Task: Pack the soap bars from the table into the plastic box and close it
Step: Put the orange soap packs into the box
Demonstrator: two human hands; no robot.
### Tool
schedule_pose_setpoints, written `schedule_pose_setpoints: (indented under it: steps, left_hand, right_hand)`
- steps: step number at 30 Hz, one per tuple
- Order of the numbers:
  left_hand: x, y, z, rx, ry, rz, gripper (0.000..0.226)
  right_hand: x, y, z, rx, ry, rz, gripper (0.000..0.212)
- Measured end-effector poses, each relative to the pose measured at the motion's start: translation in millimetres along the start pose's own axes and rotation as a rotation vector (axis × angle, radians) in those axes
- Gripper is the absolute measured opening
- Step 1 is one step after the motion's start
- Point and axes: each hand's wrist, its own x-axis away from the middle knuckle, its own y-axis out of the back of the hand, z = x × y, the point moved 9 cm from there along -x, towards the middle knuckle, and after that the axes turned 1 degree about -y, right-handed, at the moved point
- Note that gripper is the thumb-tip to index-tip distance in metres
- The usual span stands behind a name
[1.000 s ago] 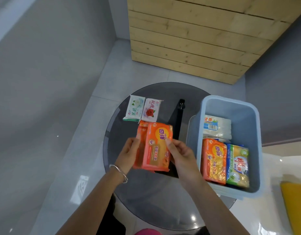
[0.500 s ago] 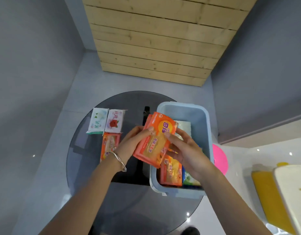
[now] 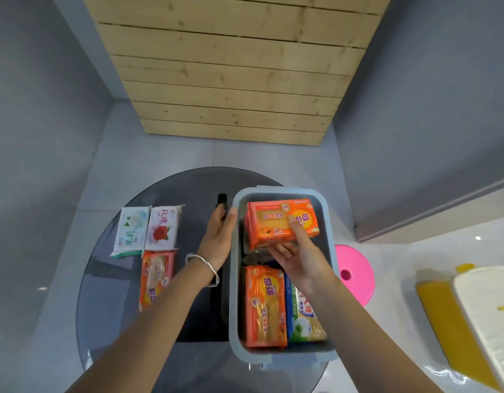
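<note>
A light blue plastic box (image 3: 234, 307) stands on the round dark glass table (image 3: 112, 321). My right hand (image 3: 297, 258) holds an orange soap pack (image 3: 276, 222) inside the far end of the box, thumb on top and fingers underneath. Another orange pack (image 3: 263, 306) and a green and blue pack (image 3: 304, 316) lie at the near end. My left hand (image 3: 218, 239) rests with straight fingers against the box's left wall. On the table to the left lie a white-green soap (image 3: 130, 231), a white soap with a red rose (image 3: 163, 228) and an orange soap (image 3: 155, 279).
A black table strut (image 3: 222, 199) shows through the glass by the box. A pink round stool (image 3: 355, 273) stands right of the table. A yellow and white container (image 3: 472, 316) sits at the far right. Wooden planks (image 3: 231, 66) rise behind the table.
The orange pack went from above the box's left rim down into its far end, turned sideways. My left hand let go of it and moved to the box's left wall.
</note>
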Motion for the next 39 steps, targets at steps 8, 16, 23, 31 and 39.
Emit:
schedule_pose_setpoints:
  steps: [8,16,23,31,39]
  left_hand:
    - [-11.7,-23.9,28.5,0.08,0.029,0.004,0.044]
    - [-15.4,-26.4,35.1,0.082,0.042,0.02,0.036]
    - [-16.4,-26.2,40.0,0.102,0.066,0.025,0.029]
    - [-17.1,-27.5,41.5,0.097,0.052,0.003,0.034]
    - [-18.0,-19.9,42.1,0.095,0.016,-0.034,0.046]
  right_hand:
    - [-42.7,6.2,-14.1,-0.047,-0.035,-0.123,0.053]
    - [-57.0,10.1,-18.7,0.054,-0.03,-0.243,0.058]
    - [-55.4,21.5,-4.7,0.453,-0.217,-0.18,0.048]
    - [-59.5,8.1,-6.7,0.298,-0.176,-0.135,0.033]
    - [-38.5,-7.4,-11.1,0.041,-0.23,-0.13,0.046]
